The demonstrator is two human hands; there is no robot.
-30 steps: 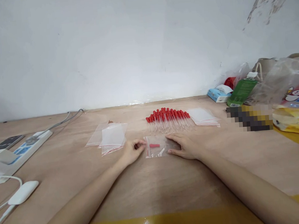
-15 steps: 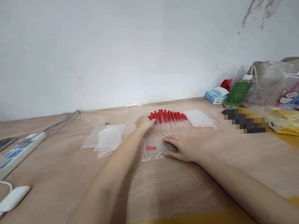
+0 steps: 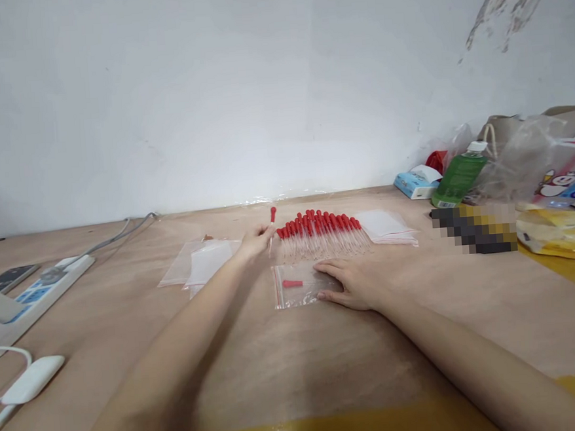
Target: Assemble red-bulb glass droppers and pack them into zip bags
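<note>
Pinching a single dropper [image 3: 271,225] in my left hand [image 3: 256,241], I have the grip closed on its clear glass stem, the red rubber bulb pointing up and the dropper tilted a little, lifted off the table [image 3: 297,359]; it sits just left of the row of red-capped droppers [image 3: 322,234], which lie side by side with bulbs toward the wall; my right hand [image 3: 354,283] lies flat, fingers spread and holding nothing, pressing down the right end of a small clear zip bag [image 3: 297,286]; inside that bag one dropper [image 3: 292,283] lies on its side, red bulb toward the left; the bag rests on the table just in front of the row; to the left of my left hand lies a loose stack of empty zip bags [image 3: 200,264]; another stack of bags [image 3: 385,226] lies just right of the row; farther left, a white power strip [image 3: 37,293]; far right, a green bottle [image 3: 458,176].
</note>
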